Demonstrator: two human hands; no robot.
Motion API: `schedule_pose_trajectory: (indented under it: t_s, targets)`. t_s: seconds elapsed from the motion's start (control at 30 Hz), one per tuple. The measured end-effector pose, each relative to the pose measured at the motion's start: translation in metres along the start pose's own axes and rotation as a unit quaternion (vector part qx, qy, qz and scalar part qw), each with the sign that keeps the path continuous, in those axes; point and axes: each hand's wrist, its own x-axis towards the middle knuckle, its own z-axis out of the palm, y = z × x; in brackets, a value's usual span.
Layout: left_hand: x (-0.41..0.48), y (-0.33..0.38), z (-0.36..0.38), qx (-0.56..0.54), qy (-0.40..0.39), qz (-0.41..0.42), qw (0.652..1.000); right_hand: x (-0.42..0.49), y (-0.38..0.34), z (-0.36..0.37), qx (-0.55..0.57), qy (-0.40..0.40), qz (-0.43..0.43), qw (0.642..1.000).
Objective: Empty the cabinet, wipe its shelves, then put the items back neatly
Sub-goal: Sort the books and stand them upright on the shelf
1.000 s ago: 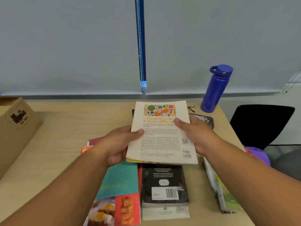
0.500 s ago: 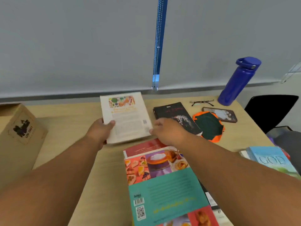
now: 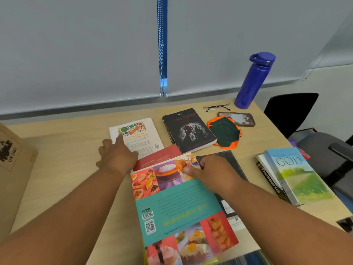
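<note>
Teal cookbook [image 3: 181,203], its far corner pinched in the right hand [image 3: 214,175], a narrow grip.
The left hand [image 3: 118,157] lies flat on the white paperback [image 3: 137,134]; the cookbook rests atop other books [image 3: 225,159] on the table [image 3: 66,169], light, floppy, likely slick: support its spine.

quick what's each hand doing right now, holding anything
Left hand: open, fingers resting on the white book.
Right hand: closed, pinching the far right corner of the dessert cookbook, thumb on top.
</note>
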Motion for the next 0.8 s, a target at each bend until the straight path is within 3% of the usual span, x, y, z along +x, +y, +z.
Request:
schedule_pose_trajectory:
  t_s: [0.07,0.13,0.2,0.23,0.33,0.4,0.57,0.67,0.8]
  targets:
    - [-0.018,0.006,-0.003,-0.047,0.007,0.063,0.997,-0.003,0.000,-0.004,0.002,0.027,0.003,1.000]
    - [-0.041,0.011,-0.003,-0.080,-0.048,0.146,0.985,-0.007,-0.001,-0.006,0.009,0.035,0.002,0.999]
    - [-0.064,0.006,0.006,-0.018,-0.067,0.214,0.974,-0.009,0.000,0.000,0.008,0.020,-0.005,1.000]
    - [-0.073,0.002,0.013,0.009,-0.039,0.232,0.972,-0.010,0.001,0.003,0.001,0.009,-0.004,1.000]
    - [-0.091,-0.004,0.024,0.009,0.053,0.230,0.972,-0.009,0.003,0.006,-0.019,0.000,-0.003,1.000]
    - [-0.095,0.001,0.026,-0.002,0.064,0.228,0.971,-0.006,0.003,0.003,-0.022,0.016,-0.006,1.000]
    - [-0.094,0.020,0.027,-0.046,0.043,0.250,0.966,-0.003,0.008,-0.013,0.051,0.051,0.003,0.997]
    - [-0.091,0.021,0.020,-0.166,0.042,0.234,0.957,-0.002,0.017,-0.032,0.167,0.098,0.015,0.981]
    - [-0.091,0.028,-0.004,-0.275,-0.059,0.192,0.940,0.009,0.012,-0.057,0.254,0.127,-0.047,0.958]
